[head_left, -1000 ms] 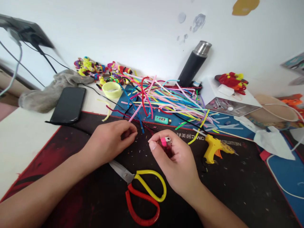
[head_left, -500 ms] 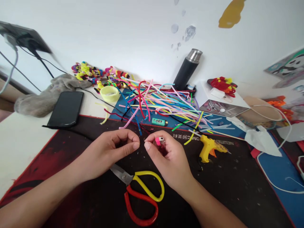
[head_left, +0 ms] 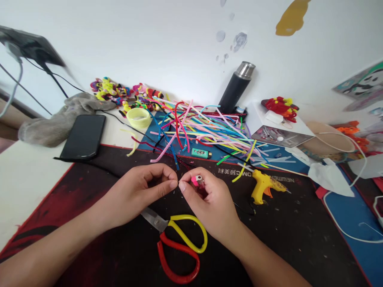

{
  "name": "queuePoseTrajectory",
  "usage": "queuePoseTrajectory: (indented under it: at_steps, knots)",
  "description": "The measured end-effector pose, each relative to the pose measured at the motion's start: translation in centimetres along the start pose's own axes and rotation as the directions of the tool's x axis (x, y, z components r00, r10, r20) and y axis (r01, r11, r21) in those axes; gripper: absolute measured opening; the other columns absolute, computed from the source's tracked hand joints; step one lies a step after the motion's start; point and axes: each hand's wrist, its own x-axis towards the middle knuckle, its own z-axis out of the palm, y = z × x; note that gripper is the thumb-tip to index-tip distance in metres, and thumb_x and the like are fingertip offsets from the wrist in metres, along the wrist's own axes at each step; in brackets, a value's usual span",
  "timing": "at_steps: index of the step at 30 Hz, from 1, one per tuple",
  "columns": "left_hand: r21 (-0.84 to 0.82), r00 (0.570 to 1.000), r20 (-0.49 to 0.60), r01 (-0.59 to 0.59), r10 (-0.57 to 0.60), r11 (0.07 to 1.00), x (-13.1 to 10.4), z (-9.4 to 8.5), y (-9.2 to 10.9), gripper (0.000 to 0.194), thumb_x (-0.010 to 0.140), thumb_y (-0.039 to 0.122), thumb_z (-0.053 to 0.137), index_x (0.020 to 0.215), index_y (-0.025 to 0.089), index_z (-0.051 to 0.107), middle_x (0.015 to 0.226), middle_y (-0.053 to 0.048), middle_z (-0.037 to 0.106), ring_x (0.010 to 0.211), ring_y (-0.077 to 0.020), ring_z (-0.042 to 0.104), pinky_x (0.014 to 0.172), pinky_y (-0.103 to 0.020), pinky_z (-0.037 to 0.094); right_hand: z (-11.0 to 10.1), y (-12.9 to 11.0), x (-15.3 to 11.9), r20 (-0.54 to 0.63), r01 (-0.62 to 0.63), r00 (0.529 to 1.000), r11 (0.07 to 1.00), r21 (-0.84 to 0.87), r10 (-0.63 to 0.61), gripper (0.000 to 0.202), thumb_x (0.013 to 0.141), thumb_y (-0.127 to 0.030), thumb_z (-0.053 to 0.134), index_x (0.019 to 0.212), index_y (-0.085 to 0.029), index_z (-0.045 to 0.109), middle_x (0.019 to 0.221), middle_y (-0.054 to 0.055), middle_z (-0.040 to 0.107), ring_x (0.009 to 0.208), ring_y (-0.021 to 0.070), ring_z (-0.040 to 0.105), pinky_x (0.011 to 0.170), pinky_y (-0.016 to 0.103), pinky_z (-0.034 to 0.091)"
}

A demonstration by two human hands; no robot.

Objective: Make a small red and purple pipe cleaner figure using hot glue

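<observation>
My left hand is closed in a pinch, thumb against forefinger; whatever lies between the tips is too small to make out. Its fingertips almost meet those of my right hand. Curled fingers of the right hand hold a lighter, of which the metal top and pink button show. The right thumb and forefinger are also pressed together at their tips. Below both hands lie scissors with one yellow and one red handle, their blades partly hidden under the left hand.
Colourful pipe cleaners are heaped behind the hands, with a teal lighter in front. A yellow glue gun lies to the right. Further back stand a black flask and a yellow bowl. A phone rests at left.
My right hand has shifted slightly left, so the fingertips of both hands are closer together. The lighter has moved with it, a little left and down.
</observation>
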Motion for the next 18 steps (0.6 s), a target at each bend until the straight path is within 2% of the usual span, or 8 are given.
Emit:
queuePoseTrajectory:
  at_steps: [10,18]
  knots:
    - [-0.051,1.000,-0.011,0.007,-0.007,0.999,-0.13,-0.09,0.17,0.028,0.097,0.049,0.078,0.090,0.022,0.080,0.085,-0.001,0.076,0.082,-0.0193,0.067,0.076,-0.028,0.053,-0.16,-0.47,0.12,0.006,-0.058,0.998,0.998,0.020,0.058,0.008,0.094,-0.026,0.068,0.087,-0.022,0.068,0.069,-0.003,0.066,0.057,0.0124,0.054,0.053,0.024,0.041]
    - [-0.045,1.000,0.009,-0.011,0.011,0.999,-0.05,0.13,0.48,0.023,0.095,0.044,0.078,0.090,0.022,0.082,0.085,-0.002,0.079,0.081,-0.0200,0.070,0.075,-0.030,0.056,-0.29,-0.52,0.33,-0.036,-0.086,0.995,0.995,0.057,0.088,0.011,0.093,-0.030,0.069,0.086,-0.022,0.069,0.071,-0.001,0.067,0.058,0.0128,0.054,0.053,0.024,0.043]
